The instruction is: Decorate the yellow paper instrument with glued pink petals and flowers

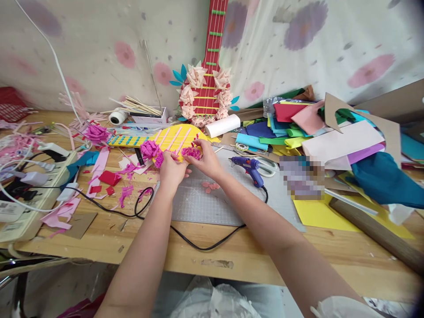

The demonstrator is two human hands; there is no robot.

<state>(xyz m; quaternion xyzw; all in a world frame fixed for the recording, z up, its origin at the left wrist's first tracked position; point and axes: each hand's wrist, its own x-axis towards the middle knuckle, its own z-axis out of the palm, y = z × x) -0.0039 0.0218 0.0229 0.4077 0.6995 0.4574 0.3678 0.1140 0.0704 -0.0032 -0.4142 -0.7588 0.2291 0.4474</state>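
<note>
A yellow lute-shaped craft piece (195,132) lies on the bench, with pale pink strips across its body and blue bars along its neck. Ruffled magenta paper flowers (150,150) line its near edge. My right hand (208,160) pinches a magenta paper flower (191,153) at the body's lower right. Against the same flower, from the left, press the closed fingers of my left hand (172,171); part of their grip is hidden. To the right, a blue glue gun (247,168) rests on the grey cutting mat (198,205).
A red lute-shaped piece (212,57) with pale flowers leans against the curtain. Scissors (267,168) lie behind the glue gun, whose black cord (212,248) loops across the bench front. Coloured sheets (291,119) pile up right; a power strip (36,207) and scraps lie left.
</note>
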